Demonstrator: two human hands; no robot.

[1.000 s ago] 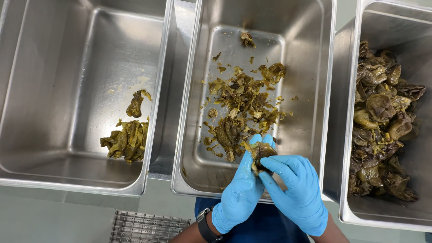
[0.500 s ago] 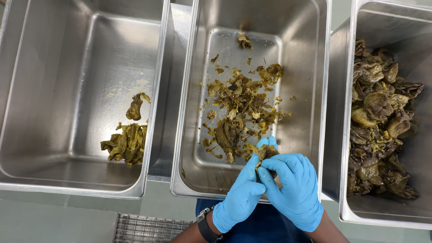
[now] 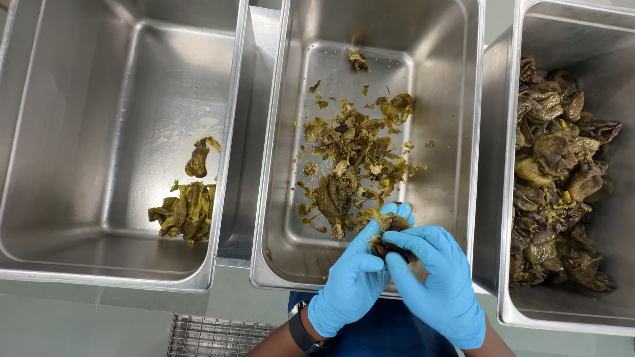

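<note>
Both gloved hands pinch one dark green roasted pepper (image 3: 390,231) over the near edge of the middle pan.

I see my left hand (image 3: 354,281) and right hand (image 3: 436,284) closed on it, fingertips (image 3: 405,239) digging in; it looks soft, wet, slippery, easily torn, so I'd grip the thicker flesh. Just beyond the fingers lie scraps (image 3: 350,165) in the middle steel pan (image 3: 264,198). Right of them, a pan of whole peppers (image 3: 562,178); far left, a few peeled pieces (image 3: 185,208). Below, a grey counter (image 3: 79,324).
</note>
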